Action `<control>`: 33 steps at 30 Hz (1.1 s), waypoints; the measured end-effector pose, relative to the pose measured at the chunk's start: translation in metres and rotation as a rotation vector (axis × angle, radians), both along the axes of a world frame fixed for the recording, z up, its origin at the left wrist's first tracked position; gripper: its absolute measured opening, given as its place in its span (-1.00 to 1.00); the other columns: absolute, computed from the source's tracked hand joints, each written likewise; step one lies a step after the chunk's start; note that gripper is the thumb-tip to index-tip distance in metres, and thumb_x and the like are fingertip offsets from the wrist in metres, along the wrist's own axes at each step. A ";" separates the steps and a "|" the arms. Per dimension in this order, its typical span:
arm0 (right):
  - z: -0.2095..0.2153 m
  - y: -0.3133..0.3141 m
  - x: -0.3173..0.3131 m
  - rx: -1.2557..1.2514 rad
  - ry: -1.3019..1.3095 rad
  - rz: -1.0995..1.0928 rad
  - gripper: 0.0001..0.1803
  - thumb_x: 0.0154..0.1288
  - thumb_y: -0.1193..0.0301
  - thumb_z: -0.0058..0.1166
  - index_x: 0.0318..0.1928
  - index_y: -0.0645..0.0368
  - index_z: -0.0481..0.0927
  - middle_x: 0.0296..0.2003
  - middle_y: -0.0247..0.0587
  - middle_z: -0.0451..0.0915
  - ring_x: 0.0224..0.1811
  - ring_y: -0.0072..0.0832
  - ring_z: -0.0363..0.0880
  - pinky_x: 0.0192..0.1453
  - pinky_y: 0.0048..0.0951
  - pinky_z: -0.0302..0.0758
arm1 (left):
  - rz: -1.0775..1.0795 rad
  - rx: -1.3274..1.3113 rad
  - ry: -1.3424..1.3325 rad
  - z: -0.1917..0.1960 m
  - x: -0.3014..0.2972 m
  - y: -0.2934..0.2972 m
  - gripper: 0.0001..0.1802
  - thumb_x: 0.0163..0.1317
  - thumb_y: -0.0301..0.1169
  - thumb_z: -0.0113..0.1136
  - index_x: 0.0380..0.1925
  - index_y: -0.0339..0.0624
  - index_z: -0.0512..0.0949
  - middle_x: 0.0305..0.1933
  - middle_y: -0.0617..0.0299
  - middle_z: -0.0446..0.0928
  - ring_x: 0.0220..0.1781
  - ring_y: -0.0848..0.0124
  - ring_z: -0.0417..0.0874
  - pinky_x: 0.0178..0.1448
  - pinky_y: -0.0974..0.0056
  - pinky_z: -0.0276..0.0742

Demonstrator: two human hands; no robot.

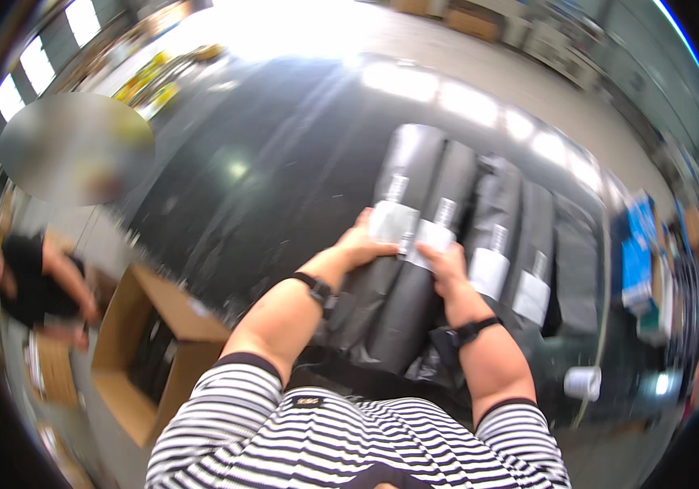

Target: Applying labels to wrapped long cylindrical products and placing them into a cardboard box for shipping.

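Long black plastic-wrapped parcels with white labels lie side by side on a dark, shiny table (260, 163). My left hand (360, 242) grips the outer side of the leftmost parcel (413, 159), its thumb over the label's lower edge. On the adjoining parcel (405, 306), my right hand (447, 265) holds the right side, with the thumb near its label. The two held parcels press together between my hands. Fingers on the far sides are partly hidden. Just right of my right hand rests another labelled parcel (496, 196).
Further right are a labelled parcel (535, 236) and a black one (576, 269). A white roll (582, 382) sits near the table's right edge. An open cardboard box (202, 322) with black items inside stands at left, beside a person (35, 277) in dark clothing.
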State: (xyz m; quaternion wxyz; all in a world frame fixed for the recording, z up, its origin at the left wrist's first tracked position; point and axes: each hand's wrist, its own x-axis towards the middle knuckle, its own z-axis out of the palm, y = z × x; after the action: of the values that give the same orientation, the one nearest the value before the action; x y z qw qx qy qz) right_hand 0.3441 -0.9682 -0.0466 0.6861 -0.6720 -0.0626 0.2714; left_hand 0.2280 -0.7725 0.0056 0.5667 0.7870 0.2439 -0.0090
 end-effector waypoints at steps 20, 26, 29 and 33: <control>0.038 0.404 -0.452 0.021 -0.406 1.379 -0.02 -0.11 0.56 0.30 0.42 0.27 0.19 0.04 -0.21 0.48 0.05 -0.46 0.50 0.17 -0.43 0.46 | 0.873 -0.886 -1.262 -0.147 -0.558 0.156 -0.50 0.40 -0.23 0.27 0.24 -0.13 0.39 0.05 0.26 0.58 0.10 0.36 0.62 0.19 0.20 0.53; -0.028 0.558 -0.679 -0.181 -0.662 1.932 0.12 -0.11 0.52 0.43 0.49 0.34 0.08 0.11 -0.08 0.52 0.15 -0.37 0.51 0.27 -0.35 0.44 | 1.145 -0.814 -1.252 -0.215 -0.731 0.188 -0.52 0.28 -0.12 0.37 0.10 -0.11 0.52 0.01 0.26 0.64 0.09 0.30 0.65 0.22 0.05 0.53; -0.078 0.602 -0.770 -0.381 -0.701 2.173 0.05 -0.09 0.55 0.43 0.45 0.29 0.17 0.09 -0.09 0.55 0.11 -0.33 0.55 0.27 -0.33 0.46 | 1.350 -0.992 -1.265 -0.254 -0.773 0.192 -0.35 0.28 -0.10 0.36 0.30 -0.06 0.41 0.28 0.25 0.53 0.33 0.24 0.51 0.36 -0.13 0.41; -0.158 0.643 -0.847 -0.524 -0.607 2.335 -0.09 -0.08 0.57 0.41 0.36 0.22 0.31 0.01 -0.15 0.58 0.09 -0.35 0.58 0.26 -0.31 0.46 | 1.533 -1.112 -1.336 -0.304 -0.805 0.209 -0.36 0.33 -0.09 0.31 0.33 -0.04 0.38 0.31 0.22 0.50 0.33 0.16 0.51 0.37 -0.17 0.40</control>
State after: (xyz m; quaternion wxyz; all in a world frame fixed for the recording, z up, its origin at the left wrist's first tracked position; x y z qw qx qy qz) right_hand -0.5033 -0.3253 -0.2046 -0.1649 -0.3663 -0.7256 0.5587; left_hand -0.5773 -0.5631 -0.2985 0.7070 -0.0771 0.2715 0.6484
